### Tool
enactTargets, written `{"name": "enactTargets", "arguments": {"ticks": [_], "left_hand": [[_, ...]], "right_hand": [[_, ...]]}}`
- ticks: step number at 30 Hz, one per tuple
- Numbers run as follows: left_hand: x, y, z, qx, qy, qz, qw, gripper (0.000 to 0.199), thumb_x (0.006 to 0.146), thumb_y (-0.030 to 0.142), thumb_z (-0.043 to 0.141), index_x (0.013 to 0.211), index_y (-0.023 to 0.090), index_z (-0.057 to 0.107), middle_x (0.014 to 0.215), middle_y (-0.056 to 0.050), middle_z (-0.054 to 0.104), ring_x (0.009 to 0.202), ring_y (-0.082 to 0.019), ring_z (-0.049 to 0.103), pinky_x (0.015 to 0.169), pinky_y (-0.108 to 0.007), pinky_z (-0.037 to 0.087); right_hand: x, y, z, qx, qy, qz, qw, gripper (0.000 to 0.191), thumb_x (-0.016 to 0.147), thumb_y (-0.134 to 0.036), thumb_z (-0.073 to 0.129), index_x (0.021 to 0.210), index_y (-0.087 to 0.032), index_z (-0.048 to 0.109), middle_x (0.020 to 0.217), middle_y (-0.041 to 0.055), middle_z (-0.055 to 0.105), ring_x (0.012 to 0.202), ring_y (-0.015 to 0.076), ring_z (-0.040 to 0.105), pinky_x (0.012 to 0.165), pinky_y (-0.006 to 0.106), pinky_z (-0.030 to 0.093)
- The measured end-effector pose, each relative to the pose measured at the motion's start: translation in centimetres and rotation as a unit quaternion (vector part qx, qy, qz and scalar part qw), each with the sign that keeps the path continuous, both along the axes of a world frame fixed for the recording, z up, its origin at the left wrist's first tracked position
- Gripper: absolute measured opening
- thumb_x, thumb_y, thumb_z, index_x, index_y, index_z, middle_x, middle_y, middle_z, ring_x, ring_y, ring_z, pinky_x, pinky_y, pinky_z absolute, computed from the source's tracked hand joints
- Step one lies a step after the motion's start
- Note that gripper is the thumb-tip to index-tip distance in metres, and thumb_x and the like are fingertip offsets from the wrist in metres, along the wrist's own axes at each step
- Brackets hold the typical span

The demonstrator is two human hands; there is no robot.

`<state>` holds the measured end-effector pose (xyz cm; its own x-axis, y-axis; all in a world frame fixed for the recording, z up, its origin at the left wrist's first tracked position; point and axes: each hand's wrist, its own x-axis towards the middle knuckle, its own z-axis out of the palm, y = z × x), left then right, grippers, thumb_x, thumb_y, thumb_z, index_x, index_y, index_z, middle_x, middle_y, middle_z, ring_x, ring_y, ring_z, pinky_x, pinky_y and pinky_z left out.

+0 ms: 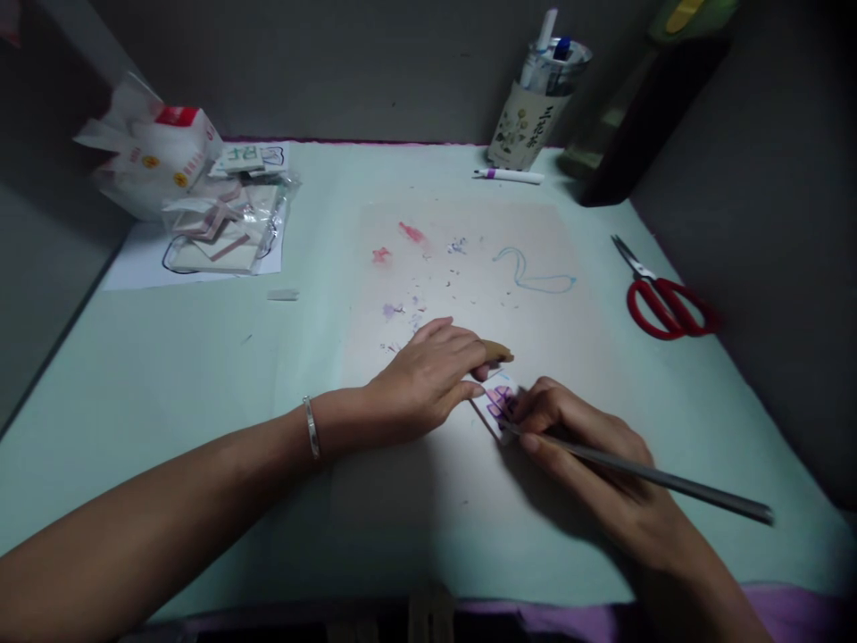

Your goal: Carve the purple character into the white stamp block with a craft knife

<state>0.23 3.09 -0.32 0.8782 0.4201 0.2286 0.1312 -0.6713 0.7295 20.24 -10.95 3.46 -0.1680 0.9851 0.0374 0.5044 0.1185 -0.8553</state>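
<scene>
My left hand (438, 379) grips the far left edge of a small white block (504, 437) between thumb and fingers. A purple-outlined drawing with pink patches covers the block's top. One of that hand's fingertips wears a tan cover (496, 351). My right hand (589, 438) is closed in a pen grip around a slim grey carving tool (669, 480), its long handle pointing to the lower right. The tool's front end meets the block's near right side; its exact tip is too small to make out. Beneath both hands lies a pale sheet (415, 487).
Crumbs, red and purple smudges and a blue line drawing (545, 284) mark the sheet. Red-handled scissors (662, 299) lie at right. Behind are a capped-off marker (512, 177), a pen holder (526, 125) and a dark bottle (643, 116). Bagged white blocks (218, 250) sit at left.
</scene>
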Motion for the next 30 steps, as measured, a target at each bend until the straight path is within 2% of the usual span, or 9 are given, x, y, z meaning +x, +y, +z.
{"name": "enactTargets", "arguments": {"ticks": [3, 5, 9, 11, 14, 18, 25, 30], "left_hand": [[-0.2, 0.0, 0.2, -0.007, 0.005, -0.002, 1.000, 0.034, 0.104, 0.022, 0.052, 0.138, 0.022, 0.055, 0.114, -0.006, 0.072, 0.122, -0.024, 0.064, 0.129, -0.056, 0.024], [-0.3, -0.3, 0.3, -0.012, 0.015, -0.005, 1.000, 0.040, 0.103, 0.032, 0.060, 0.140, 0.022, 0.052, 0.119, -0.008, 0.072, 0.124, -0.026, 0.063, 0.130, -0.060, 0.019], [0.0, -2.1, 0.2, 0.030, 0.022, 0.019, 0.999, 0.090, 0.084, 0.055, 0.083, 0.151, 0.015, 0.040, 0.141, -0.020, 0.060, 0.136, -0.036, 0.056, 0.130, -0.067, 0.017], [0.3, -3.1, 0.0, 0.077, 0.022, 0.046, 0.996, 0.099, 0.080, 0.055, 0.087, 0.153, 0.011, 0.036, 0.143, -0.025, 0.057, 0.142, -0.040, 0.050, 0.128, -0.069, 0.021], [0.7, -4.0, -0.1, 0.097, 0.014, 0.082, 0.992, 0.092, 0.083, 0.042, 0.086, 0.153, 0.010, 0.034, 0.139, -0.023, 0.060, 0.139, -0.038, 0.053, 0.128, -0.067, 0.024], [0.8, -4.1, 0.1, 0.074, -0.002, 0.090, 0.993, 0.076, 0.087, 0.026, 0.077, 0.150, 0.011, 0.037, 0.135, -0.020, 0.064, 0.133, -0.033, 0.059, 0.128, -0.064, 0.026], [0.3, -2.4, -0.2, -0.005, 0.003, 0.050, 0.999, 0.076, 0.087, 0.027, 0.077, 0.151, 0.019, 0.037, 0.138, -0.014, 0.067, 0.141, -0.031, 0.054, 0.131, -0.065, 0.016], [0.0, -1.1, -0.1, -0.017, 0.016, 0.010, 1.000, 0.068, 0.087, 0.026, 0.077, 0.146, 0.020, 0.045, 0.147, -0.015, 0.063, 0.147, -0.031, 0.050, 0.132, -0.063, 0.017]], "right_hand": [[-0.1, -0.1, -0.1, -0.004, 0.003, -0.013, 1.000, 0.018, 0.107, -0.024, 0.051, 0.088, -0.025, 0.053, 0.088, -0.0008, 0.057, 0.078, 0.0152, 0.057, 0.067, 0.029, 0.043], [-0.2, -0.1, -0.2, 0.002, -0.001, -0.026, 1.000, 0.019, 0.107, -0.025, 0.052, 0.088, -0.025, 0.052, 0.086, -0.0009, 0.057, 0.076, 0.0152, 0.056, 0.066, 0.029, 0.043], [-0.6, -0.1, -0.3, 0.016, -0.020, -0.047, 0.999, 0.017, 0.105, -0.026, 0.054, 0.089, -0.025, 0.054, 0.085, -0.0007, 0.060, 0.073, 0.0153, 0.057, 0.063, 0.029, 0.044], [-0.8, -0.1, -0.2, 0.016, -0.024, -0.054, 0.998, 0.016, 0.105, -0.027, 0.055, 0.089, -0.025, 0.054, 0.083, -0.0012, 0.060, 0.070, 0.0147, 0.057, 0.061, 0.028, 0.044], [-1.0, 0.0, 0.1, 0.010, -0.030, -0.055, 0.998, 0.017, 0.105, -0.027, 0.056, 0.088, -0.025, 0.055, 0.077, -0.0025, 0.059, 0.065, 0.0135, 0.055, 0.059, 0.027, 0.044], [-0.9, 0.3, 0.1, 0.005, -0.031, -0.069, 0.997, 0.014, 0.102, -0.027, 0.061, 0.088, -0.024, 0.058, 0.079, -0.0011, 0.064, 0.066, 0.0137, 0.057, 0.060, 0.027, 0.046], [-0.7, 1.6, 0.3, -0.033, 0.009, -0.101, 0.994, 0.014, 0.099, -0.031, 0.065, 0.088, -0.023, 0.061, 0.082, 0.0024, 0.070, 0.069, 0.0167, 0.060, 0.060, 0.029, 0.048], [-1.0, 2.5, 0.7, -0.051, 0.035, -0.105, 0.993, 0.017, 0.097, -0.032, 0.065, 0.083, -0.023, 0.060, 0.079, 0.0011, 0.066, 0.070, 0.0163, 0.059, 0.061, 0.027, 0.048]]}}
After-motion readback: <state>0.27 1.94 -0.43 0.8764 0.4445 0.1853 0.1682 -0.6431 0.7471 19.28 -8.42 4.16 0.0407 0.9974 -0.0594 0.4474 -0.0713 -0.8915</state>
